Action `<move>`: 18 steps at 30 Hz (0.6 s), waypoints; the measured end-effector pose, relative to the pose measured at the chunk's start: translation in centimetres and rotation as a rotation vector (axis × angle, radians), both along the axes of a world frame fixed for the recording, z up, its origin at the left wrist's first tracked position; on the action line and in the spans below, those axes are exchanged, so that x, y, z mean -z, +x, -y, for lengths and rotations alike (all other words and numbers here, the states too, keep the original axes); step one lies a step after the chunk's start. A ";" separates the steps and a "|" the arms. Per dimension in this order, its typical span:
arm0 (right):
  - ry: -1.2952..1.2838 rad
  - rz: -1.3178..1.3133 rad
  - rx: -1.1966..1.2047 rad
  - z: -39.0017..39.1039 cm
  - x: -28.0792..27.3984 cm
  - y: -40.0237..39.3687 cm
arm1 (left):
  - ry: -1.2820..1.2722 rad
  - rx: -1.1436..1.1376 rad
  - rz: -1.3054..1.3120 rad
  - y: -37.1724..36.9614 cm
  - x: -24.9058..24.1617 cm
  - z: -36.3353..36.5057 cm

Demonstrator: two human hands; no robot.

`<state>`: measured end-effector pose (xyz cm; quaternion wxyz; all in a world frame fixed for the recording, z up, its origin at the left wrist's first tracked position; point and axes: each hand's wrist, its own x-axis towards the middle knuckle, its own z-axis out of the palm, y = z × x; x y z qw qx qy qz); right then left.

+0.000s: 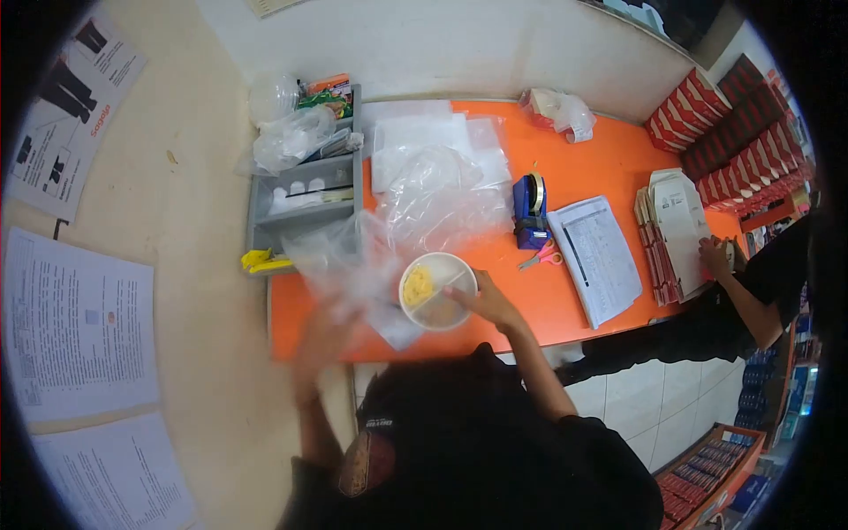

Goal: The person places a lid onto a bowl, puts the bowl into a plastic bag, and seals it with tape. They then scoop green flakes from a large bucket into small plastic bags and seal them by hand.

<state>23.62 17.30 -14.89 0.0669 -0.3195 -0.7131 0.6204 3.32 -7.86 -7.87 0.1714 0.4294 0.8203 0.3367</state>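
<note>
A round white bowl (433, 263) with a divider sits near the front edge of the orange table (548, 305). Yellow food (418, 286) fills its left compartment, and something pale brown lies in the other. My right hand (488, 303) grips the bowl's right rim, with the thumb reaching over the inside. Left of the bowl, my left hand (331, 331) is smeared by motion beside a crumpled clear plastic bag (353, 265); its fingers cannot be made out. More clear plastic (433, 194) lies behind the bowl.
A grey compartment tray (305, 230) stands left. Right of the bowl are a blue tape dispenser (531, 212), pink scissors (541, 255) and papers (596, 261). At the far right, another person's hand (714, 256) touches folded cartons (680, 221). Red-and-white boxes (689, 110) stand behind.
</note>
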 end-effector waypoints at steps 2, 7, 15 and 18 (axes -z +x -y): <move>-0.065 -0.068 -0.055 1.0 0.3 -0.6 | -0.086 -0.085 0.366 3.3 4.4 -3.7; -0.154 -0.197 0.072 2.9 -2.8 -0.2 | 0.064 -0.133 0.415 5.5 5.5 -5.8; -0.687 -0.365 0.388 0.4 -0.4 5.3 | 0.053 -0.185 0.349 5.5 3.0 -5.4; -0.672 -0.358 0.559 -1.6 1.8 9.3 | 0.293 -0.388 0.285 3.3 3.9 -2.5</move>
